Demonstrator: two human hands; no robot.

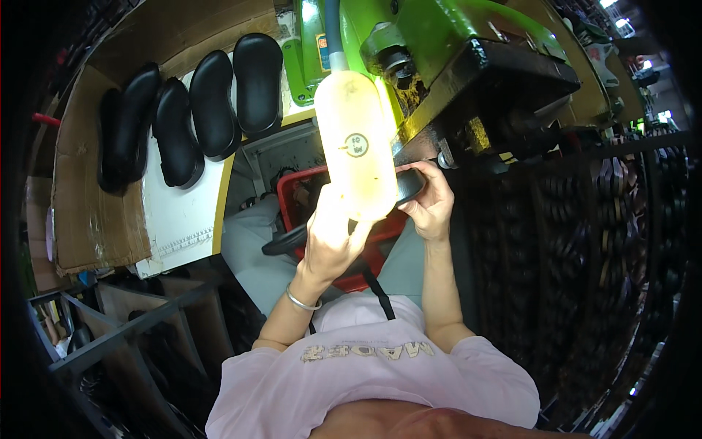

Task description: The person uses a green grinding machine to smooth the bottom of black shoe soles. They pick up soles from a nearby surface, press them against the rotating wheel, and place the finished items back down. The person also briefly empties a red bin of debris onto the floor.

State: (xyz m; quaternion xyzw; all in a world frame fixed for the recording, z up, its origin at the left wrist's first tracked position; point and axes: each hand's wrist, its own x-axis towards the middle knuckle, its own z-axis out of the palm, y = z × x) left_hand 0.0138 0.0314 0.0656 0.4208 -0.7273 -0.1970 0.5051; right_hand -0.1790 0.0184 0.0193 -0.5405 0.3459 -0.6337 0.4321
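A lit, elongated lamp (358, 146) hangs over my hands and hides much of what lies between them. My right hand (431, 205) is closed, thumb and fingers pinching the rounded end of a black shoe piece (411, 186) at the lamp's right edge. On the lamp's left, my left hand (333, 238) is bent inward, its fingertips partly behind the lamp; what they grip is hidden. A black curved strip (284, 240) sticks out to the left of that hand, and I cannot tell whether it is held. Below both hands is a red bin (292, 201).
At the left, several black shoe soles (212, 106) lie on a white board (186, 212) beside an open cardboard box (95, 234). A green machine (468, 36) with a dark arm stands ahead to the right. Racks of shoes (556, 241) line the right side; a divided metal rack (146, 314) is lower left.
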